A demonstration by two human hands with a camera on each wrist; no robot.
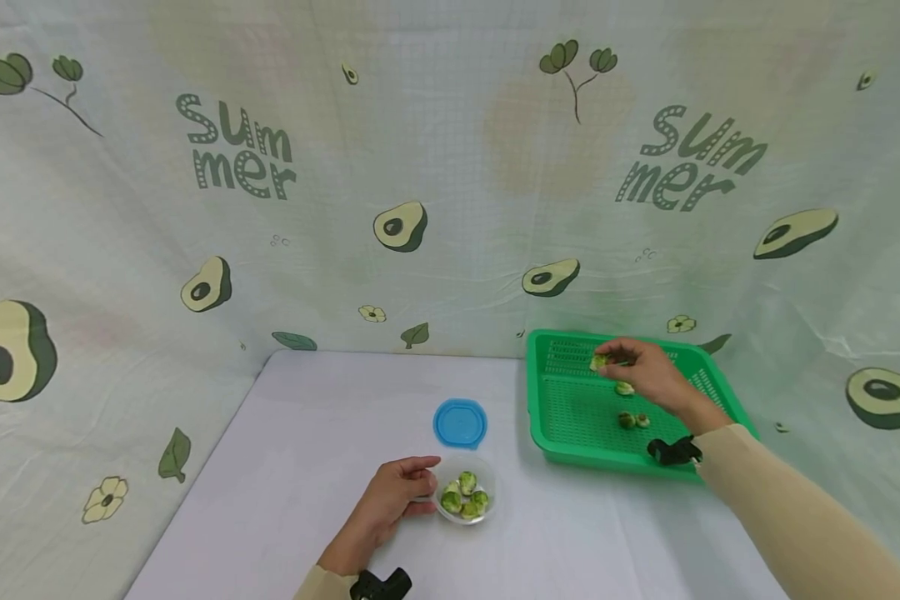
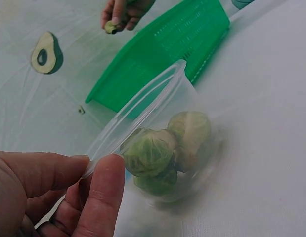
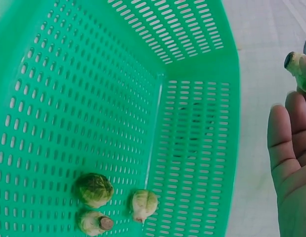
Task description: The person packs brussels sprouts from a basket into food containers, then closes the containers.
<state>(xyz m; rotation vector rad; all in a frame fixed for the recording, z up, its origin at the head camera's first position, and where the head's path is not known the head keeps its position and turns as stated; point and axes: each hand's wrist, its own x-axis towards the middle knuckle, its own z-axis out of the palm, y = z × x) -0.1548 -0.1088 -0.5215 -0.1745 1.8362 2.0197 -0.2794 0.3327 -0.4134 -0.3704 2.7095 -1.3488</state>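
My left hand point(image 1: 397, 496) pinches the rim of a clear round plastic container point(image 2: 190, 94) between thumb and finger. Several green Brussels sprouts point(image 2: 150, 152) lie inside it. Over the green basket point(image 1: 570, 455), my right hand point(image 1: 648, 373) holds one Brussels sprout point(image 1: 599, 362) at its fingertips; the right wrist view shows that sprout's cut stem point(image 3: 291, 61) at the frame's edge. Below, on the basket floor, are a darker sprout point(image 3: 95, 190), a pale sprout point(image 3: 93, 223) with its stem end showing, and another sprout point(image 3: 144, 204) near the side wall.
A blue round lid point(image 1: 460, 423) lies on the white table point(image 1: 337, 417) just behind the container. The basket stands at the table's back right. Behind everything hangs a pale curtain point(image 1: 450, 150) printed with avocados and lettering.
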